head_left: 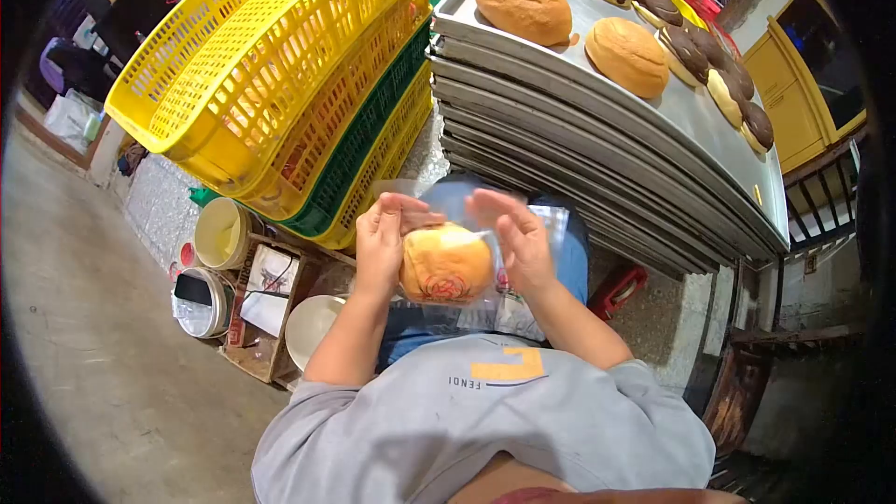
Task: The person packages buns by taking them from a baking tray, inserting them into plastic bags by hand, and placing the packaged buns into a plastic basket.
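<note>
A round golden bun (446,263) sits inside a clear plastic bag with a red printed mark, above my lap. On its left side, my left hand (385,238) has its fingers closed on the bag near the opening. Just right of the bun, my right hand (513,238) is raised with its fingers apart and slightly blurred, and no object shows in its grip. More clear plastic bags (513,315) lie on my lap below the bun.
Stacked metal trays (607,121) at the upper right hold plain buns (523,7) and chocolate-topped ones (686,54). Yellow and green crates (280,65) are stacked at the upper left. Buckets (222,233), a wooden box (271,308) and a white bowl (313,331) stand at lower left.
</note>
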A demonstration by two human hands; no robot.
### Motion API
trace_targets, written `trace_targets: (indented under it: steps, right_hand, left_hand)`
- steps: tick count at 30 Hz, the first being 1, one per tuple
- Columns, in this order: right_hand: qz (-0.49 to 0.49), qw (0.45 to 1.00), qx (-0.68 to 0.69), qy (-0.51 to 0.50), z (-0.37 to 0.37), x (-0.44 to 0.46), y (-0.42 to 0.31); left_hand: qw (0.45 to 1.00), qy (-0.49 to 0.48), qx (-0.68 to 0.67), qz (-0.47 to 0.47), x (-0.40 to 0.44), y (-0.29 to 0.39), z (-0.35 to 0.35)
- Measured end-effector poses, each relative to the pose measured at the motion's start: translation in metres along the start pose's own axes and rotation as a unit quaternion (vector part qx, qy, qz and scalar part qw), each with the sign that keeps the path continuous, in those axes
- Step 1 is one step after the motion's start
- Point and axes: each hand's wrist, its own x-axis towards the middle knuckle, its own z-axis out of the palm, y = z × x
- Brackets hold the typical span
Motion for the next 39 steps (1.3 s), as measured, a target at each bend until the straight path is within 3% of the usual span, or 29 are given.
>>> trace_targets:
  steps: [3, 5, 7, 8, 9, 10, 12, 13, 14, 17, 18, 19, 20, 21, 22, 23, 24, 25, 26, 27, 29, 30, 31, 32, 33, 35, 37, 38, 39]
  right_hand:
    - [0.035, 0.988, -0.142, 0.057, -0.02, 0.007, -0.012]
    - [-0.08, 0.981, -0.07, 0.161, -0.023, 0.014, -0.029]
    - [-0.221, 0.941, -0.174, 0.19, -0.035, 0.021, -0.055]
    - [-0.261, 0.919, -0.279, 0.101, -0.032, 0.021, -0.065]
    - [-0.259, 0.919, -0.279, 0.101, -0.018, 0.022, -0.076]
    - [-0.293, 0.859, -0.421, -0.015, 0.002, 0.025, -0.085]
    - [-0.218, 0.77, -0.559, -0.218, 0.008, 0.028, -0.088]
    - [-0.119, 0.761, -0.561, -0.304, 0.004, 0.03, -0.088]
    - [-0.093, 0.819, -0.484, -0.294, 0.006, 0.033, -0.088]
    - [-0.174, 0.807, -0.483, -0.293, 0.008, 0.036, -0.084]
    - [-0.194, 0.817, -0.467, -0.276, 0.014, 0.035, -0.084]
    - [-0.192, 0.819, -0.464, -0.277, 0.016, 0.036, -0.079]
    - [-0.2, 0.829, -0.451, -0.263, 0.015, 0.036, -0.071]
    - [-0.208, 0.838, -0.439, -0.249, 0.013, 0.036, -0.064]
    - [-0.191, 0.845, -0.429, -0.258, 0.012, 0.039, -0.059]
    - [-0.194, 0.844, -0.43, -0.255, 0.013, 0.04, -0.059]
    - [-0.143, 0.874, -0.401, -0.235, 0.016, 0.04, -0.061]
    - [-0.09, 0.9, -0.37, -0.214, 0.017, 0.04, -0.062]
    - [-0.098, 0.887, -0.388, -0.23, 0.015, 0.042, -0.062]
    - [-0.096, 0.888, -0.389, -0.227, 0.014, 0.044, -0.061]
    - [-0.029, 0.91, -0.345, -0.229, 0.012, 0.046, -0.06]
    - [0.033, 0.938, -0.288, -0.188, 0.013, 0.045, -0.061]
    - [0.034, 0.938, -0.288, -0.189, 0.012, 0.045, -0.054]
    - [-0.054, 0.957, -0.277, -0.063, 0.01, 0.046, -0.04]
    - [-0.055, 0.97, -0.237, -0.021, 0.006, 0.044, -0.037]
    - [-0.065, 0.984, -0.153, 0.062, -0.002, 0.041, -0.032]
    - [0.237, 0.967, -0.053, -0.081, -0.021, 0.04, -0.031]
    - [0.183, 0.981, -0.055, 0.025, -0.018, 0.032, -0.022]
    - [0.183, 0.981, -0.054, 0.027, -0.011, 0.025, -0.017]
  left_hand:
    - [1.0, -0.02, -0.008, -0.005, -0.002, -0.004, 0.002]
    - [1.0, -0.017, -0.004, -0.005, -0.003, -0.005, -0.002]
    - [1.0, -0.014, -0.002, 0.019, -0.004, -0.006, -0.007]
    - [1.0, -0.012, -0.004, 0.019, -0.005, -0.006, -0.005]
    - [0.999, -0.033, 0.014, 0.037, -0.007, -0.007, -0.002]
    - [0.996, -0.056, 0.033, 0.053, -0.01, -0.008, 0.001]
    - [0.993, -0.06, 0.058, 0.084, -0.011, -0.01, 0.004]
    - [0.988, -0.059, 0.082, 0.119, -0.01, -0.008, 0.007]
    - [0.972, -0.032, 0.154, 0.177, -0.01, -0.004, 0.008]
    - [0.933, 0.038, 0.296, 0.202, -0.009, -0.005, -0.006]
    - [0.95, 0.035, 0.291, 0.106, -0.005, -0.005, -0.009]
    - [0.95, 0.036, 0.294, 0.104, 0.0, -0.005, -0.011]
    - [0.975, -0.076, 0.203, -0.046, 0.004, -0.004, -0.013]
    - [0.958, -0.185, 0.102, -0.192, 0.008, -0.005, -0.016]
    - [0.937, -0.174, 0.257, -0.157, 0.011, -0.006, -0.02]
    - [0.937, -0.177, 0.259, -0.154, 0.013, -0.005, -0.019]
    - [0.927, -0.147, 0.334, 0.084, 0.012, -0.002, -0.015]
    - [0.861, -0.108, 0.385, 0.315, 0.009, 0.001, -0.012]
    - [0.916, -0.17, 0.274, 0.239, 0.001, 0.006, -0.009]
    - [0.916, -0.173, 0.273, 0.237, -0.004, 0.005, -0.008]
    - [0.921, -0.204, 0.311, 0.116, -0.013, 0.003, -0.006]
    - [0.944, -0.163, 0.284, 0.035, -0.013, -0.002, -0.005]
    - [0.945, -0.161, 0.283, 0.035, -0.012, -0.003, -0.005]
    - [0.975, -0.136, 0.172, -0.023, -0.009, -0.004, -0.005]
    - [0.989, -0.108, 0.057, -0.081, -0.008, -0.003, -0.004]
    - [0.987, -0.119, 0.05, -0.1, -0.007, 0.001, -0.005]
    - [0.982, -0.149, 0.025, -0.109, -0.008, 0.004, -0.005]
    - [0.982, -0.152, 0.025, -0.111, -0.007, 0.004, -0.004]
    - [0.982, -0.142, 0.013, -0.126, -0.007, 0.005, -0.003]
